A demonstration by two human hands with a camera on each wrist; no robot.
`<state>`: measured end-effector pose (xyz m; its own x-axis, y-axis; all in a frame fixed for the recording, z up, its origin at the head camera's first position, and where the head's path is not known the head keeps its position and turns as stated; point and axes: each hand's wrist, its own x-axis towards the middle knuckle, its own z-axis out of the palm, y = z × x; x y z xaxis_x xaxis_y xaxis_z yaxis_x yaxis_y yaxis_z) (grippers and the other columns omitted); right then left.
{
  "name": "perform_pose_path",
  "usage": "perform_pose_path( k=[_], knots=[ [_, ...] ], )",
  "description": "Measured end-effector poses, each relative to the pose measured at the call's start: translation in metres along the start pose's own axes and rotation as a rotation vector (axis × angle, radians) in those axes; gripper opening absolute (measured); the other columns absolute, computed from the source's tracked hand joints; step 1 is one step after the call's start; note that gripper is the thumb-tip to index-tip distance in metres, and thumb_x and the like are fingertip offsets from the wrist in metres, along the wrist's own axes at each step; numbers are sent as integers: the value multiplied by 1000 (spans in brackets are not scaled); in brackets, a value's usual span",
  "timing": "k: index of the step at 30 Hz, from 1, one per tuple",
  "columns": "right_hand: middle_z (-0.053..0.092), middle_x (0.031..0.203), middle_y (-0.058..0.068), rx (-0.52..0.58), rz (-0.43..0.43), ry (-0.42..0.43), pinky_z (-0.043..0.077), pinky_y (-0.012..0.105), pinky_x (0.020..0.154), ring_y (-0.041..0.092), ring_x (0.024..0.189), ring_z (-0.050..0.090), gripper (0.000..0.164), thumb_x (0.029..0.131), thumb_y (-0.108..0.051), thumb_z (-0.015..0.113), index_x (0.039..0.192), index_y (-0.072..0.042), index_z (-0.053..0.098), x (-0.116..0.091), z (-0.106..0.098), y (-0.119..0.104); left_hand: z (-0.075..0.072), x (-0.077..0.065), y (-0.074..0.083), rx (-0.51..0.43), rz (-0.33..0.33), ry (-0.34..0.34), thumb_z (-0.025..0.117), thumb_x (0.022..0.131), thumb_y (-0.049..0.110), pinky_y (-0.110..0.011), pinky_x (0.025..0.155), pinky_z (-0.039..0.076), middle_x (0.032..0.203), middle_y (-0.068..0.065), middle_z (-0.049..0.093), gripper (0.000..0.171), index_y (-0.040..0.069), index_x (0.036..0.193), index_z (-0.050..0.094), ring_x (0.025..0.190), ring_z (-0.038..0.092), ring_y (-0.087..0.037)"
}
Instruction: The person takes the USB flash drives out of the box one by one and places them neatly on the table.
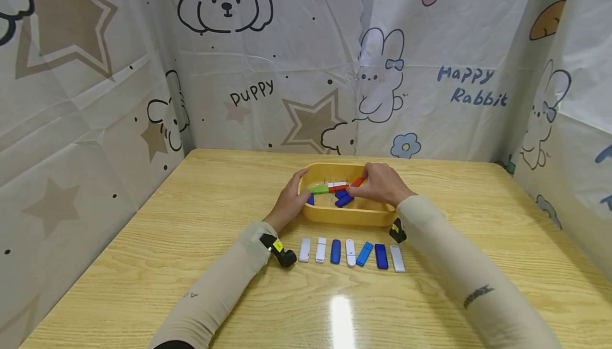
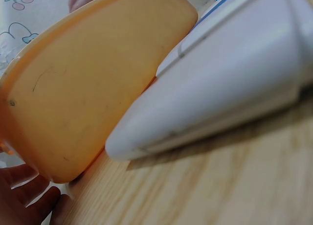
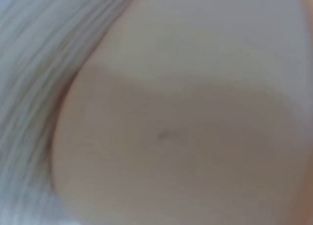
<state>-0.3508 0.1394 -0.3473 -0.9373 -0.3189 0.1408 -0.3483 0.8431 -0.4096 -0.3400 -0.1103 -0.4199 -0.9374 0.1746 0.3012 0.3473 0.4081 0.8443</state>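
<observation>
A yellow plastic basin [image 1: 349, 216] stands on the table with several USB flash drives inside. My left hand [image 1: 289, 200] grips its left end, thumb at the rim; in the left wrist view some fingers [image 2: 29, 191] lie along the outside. Over the basin's right part, my right hand [image 1: 382, 183] pinches a red USB flash drive [image 1: 357, 181], partly hidden by the fingers. A green drive [image 1: 318, 190], another red drive [image 1: 338, 188], a white drive [image 1: 337, 184] and blue drives [image 1: 344, 200] lie in the basin. The right wrist view is blurred.
In front of the basin runs a row of several drives: white ones such as the leftmost drive [image 1: 304, 249], and blue ones such as the dark blue drive [image 1: 381, 256]. A printed curtain [image 1: 296, 62] hangs behind the wooden table [image 1: 229, 189].
</observation>
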Motion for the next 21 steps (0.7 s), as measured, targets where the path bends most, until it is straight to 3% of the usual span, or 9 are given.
perform_pose_path(
  k=[5,11,21],
  knots=[
    [60,78,5,21,-57,5,42,29,53,20,65,53,53,74,-52,71,94,-2,64,-9,-3,-15,0,-1,1,1,-4,-7,46,92,13,-44,113,26,152,-10,33,60,13,150,30,138,33,-26],
    [57,74,0,-16,-158,42,43,29,56,17,66,52,45,72,-50,73,88,-9,64,-24,-2,-35,0,0,1,6,-9,-6,46,93,12,-43,113,26,153,-9,33,59,14,150,30,139,33,-25],
    [61,77,0,75,-314,56,48,26,58,14,65,53,39,71,-44,76,88,-12,61,-47,5,-60,-1,0,1,19,-11,0,47,92,13,-43,113,26,151,-9,35,60,14,149,32,138,34,-25]
  ],
)
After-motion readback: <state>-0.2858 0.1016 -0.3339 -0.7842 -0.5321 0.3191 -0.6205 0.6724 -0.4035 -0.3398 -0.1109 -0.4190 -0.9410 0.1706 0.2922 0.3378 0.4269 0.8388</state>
